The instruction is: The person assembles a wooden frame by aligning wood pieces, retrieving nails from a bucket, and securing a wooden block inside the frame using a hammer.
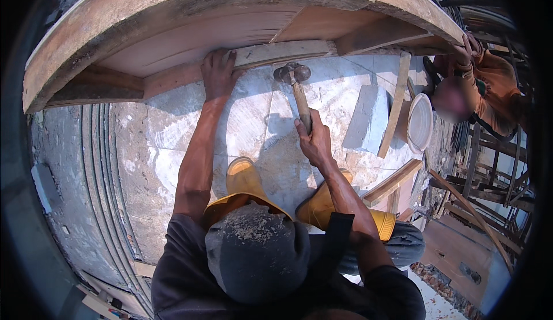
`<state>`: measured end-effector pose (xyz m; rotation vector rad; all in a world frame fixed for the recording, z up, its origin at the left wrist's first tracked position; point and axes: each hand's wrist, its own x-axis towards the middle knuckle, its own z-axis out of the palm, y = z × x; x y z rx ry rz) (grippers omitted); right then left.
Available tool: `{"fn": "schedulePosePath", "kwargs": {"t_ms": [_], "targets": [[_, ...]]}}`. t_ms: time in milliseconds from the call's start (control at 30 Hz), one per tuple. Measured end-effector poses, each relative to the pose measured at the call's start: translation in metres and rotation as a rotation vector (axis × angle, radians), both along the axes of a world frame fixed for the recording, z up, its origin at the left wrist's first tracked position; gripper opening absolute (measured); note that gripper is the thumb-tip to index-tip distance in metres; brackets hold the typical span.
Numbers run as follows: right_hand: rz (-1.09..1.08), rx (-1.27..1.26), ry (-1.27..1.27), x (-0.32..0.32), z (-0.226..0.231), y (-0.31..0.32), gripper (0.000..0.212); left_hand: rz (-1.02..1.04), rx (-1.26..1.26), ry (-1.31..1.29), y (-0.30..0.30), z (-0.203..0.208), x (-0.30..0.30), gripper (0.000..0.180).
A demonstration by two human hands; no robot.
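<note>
My right hand [315, 140] is closed round the wooden handle of a hammer [300, 104]. Its dark metal head points away from me, just short of a wooden batten [282, 54]. That batten runs along the near lower side of a large wooden panel frame [201, 38], a sheet with timber edges standing across the far side. My left hand [219, 73] grips the batten at its left part, with the fingers bent over the wood. Whether a nail is under the fingers is too small to tell.
Yellow rubber boots [245, 176] are on my feet on the dusty floor. To the right lie a grey slab [367, 118], a leaning timber strip [396, 104], a round pale bucket [420, 123] and a wood offcut [393, 183]. A co-worker [495, 89] holds the frame's right end.
</note>
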<state>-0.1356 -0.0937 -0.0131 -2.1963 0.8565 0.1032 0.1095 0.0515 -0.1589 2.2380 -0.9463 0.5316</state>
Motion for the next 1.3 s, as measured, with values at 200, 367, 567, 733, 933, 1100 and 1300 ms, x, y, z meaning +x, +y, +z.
{"fn": "schedulePosePath", "kwargs": {"t_ms": [200, 367, 567, 733, 933, 1100, 1300], "targets": [[-0.138, 0.026, -0.001, 0.0, -0.011, 0.001, 0.028, 0.032, 0.019, -0.063, -0.002, -0.003, 0.002, 0.07], [-0.113, 0.049, -0.054, -0.011, -0.051, 0.006, 0.029, 0.016, -0.009, -0.049, 0.006, 0.0, 0.011, 0.067], [-0.138, 0.095, -0.142, -0.003, -0.077, 0.027, 0.033, -0.106, 0.088, -0.024, 0.019, 0.015, 0.012, 0.06], [-0.131, 0.103, -0.146, 0.003, -0.086, 0.035, 0.037, 0.04, 0.001, 0.11, 0.023, 0.011, 0.001, 0.057], [-0.379, 0.143, -0.292, 0.023, -0.106, 0.034, 0.026, 0.047, -0.067, 0.069, 0.02, 0.009, -0.002, 0.056], [-0.462, 0.429, -0.349, 0.038, -0.116, 0.029, 0.024, 0.058, -0.026, 0.058, 0.02, 0.009, -0.001, 0.055], [-0.595, 0.711, -0.302, 0.051, -0.088, 0.04, 0.026, 0.089, 0.022, 0.081, 0.024, 0.009, 0.0, 0.056]]}}
